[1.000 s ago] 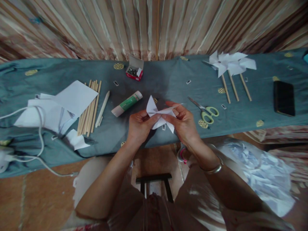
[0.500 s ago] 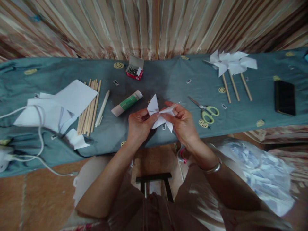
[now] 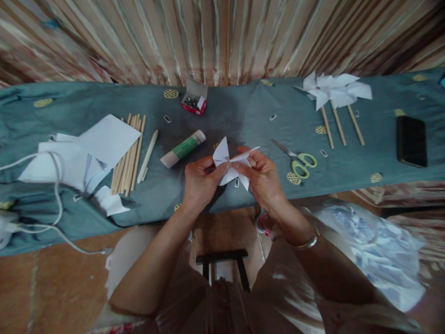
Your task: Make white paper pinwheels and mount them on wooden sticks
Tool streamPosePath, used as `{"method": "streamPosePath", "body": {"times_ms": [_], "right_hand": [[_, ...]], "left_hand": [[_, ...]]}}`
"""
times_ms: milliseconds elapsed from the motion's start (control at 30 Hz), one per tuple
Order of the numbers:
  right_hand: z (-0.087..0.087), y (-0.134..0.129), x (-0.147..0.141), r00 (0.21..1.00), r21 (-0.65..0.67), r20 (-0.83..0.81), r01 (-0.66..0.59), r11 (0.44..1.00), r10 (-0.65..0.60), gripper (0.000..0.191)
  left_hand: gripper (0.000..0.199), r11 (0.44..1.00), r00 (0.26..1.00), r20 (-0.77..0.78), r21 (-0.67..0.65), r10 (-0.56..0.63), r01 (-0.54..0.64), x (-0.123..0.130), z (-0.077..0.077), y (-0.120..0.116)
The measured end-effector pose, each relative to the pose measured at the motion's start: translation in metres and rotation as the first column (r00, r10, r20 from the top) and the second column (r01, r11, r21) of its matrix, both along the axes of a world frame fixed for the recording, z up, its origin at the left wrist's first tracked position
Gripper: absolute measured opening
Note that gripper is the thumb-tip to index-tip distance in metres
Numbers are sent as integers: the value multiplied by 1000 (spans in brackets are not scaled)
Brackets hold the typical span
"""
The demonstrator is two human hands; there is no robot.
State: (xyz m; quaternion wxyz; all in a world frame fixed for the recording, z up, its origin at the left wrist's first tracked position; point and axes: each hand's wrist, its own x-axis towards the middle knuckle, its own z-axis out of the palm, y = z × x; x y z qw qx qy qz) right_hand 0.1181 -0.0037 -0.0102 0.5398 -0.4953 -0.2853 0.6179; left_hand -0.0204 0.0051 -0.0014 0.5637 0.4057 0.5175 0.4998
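Observation:
Above the near edge of the table, a white paper pinwheel (image 3: 222,153) with its points partly folded to the middle is held between both hands. My left hand (image 3: 200,183) pinches it from the left, thumb pressed near the centre. From the right, my right hand (image 3: 266,178) grips it too, its thumb also close to the centre. The fingers behind the paper are partly hidden. Left of my hands lies a green and pale glue stick (image 3: 184,148). Green-handled scissors (image 3: 299,162) rest to their right.
Wooden sticks (image 3: 130,155), a white pen (image 3: 149,155) and white paper sheets (image 3: 62,167) lie left, near a white cable (image 3: 59,204). A red box (image 3: 193,109) of small metal pieces stands behind. Finished pinwheels (image 3: 333,90) and a phone (image 3: 411,141) lie right. A plastic bag (image 3: 378,255) sits below.
Both hands stay in nearly the same place on the paper pinwheel. The right thumb has shifted slightly, and the upper right paper point tilts a little differently.

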Motion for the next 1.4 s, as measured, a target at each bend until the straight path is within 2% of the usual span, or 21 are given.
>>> {"method": "streamPosePath", "body": {"times_ms": [267, 600, 833, 1167, 1400], "right_hand": [[-4, 0, 2, 999, 38, 23, -32, 999, 31, 45], [3, 0, -1, 1000, 37, 0, -23, 999, 23, 40], [4, 1, -1, 999, 17, 35, -11, 1000, 10, 47], [4, 1, 0, 998, 24, 40, -54, 998, 53, 41], [3, 1, 2, 997, -2, -8, -80, 997, 80, 41]], "left_hand": [[19, 1000, 1000, 3, 28, -7, 7, -1, -3, -1], [25, 999, 999, 22, 21, -31, 31, -1, -5, -1], [25, 1000, 992, 126, -8, -4, 5, -1, -8, 1], [29, 999, 975, 218, -22, -43, 49, -2, -11, 1], [26, 998, 981, 188, -30, -47, 53, -2, -10, 1]]}}
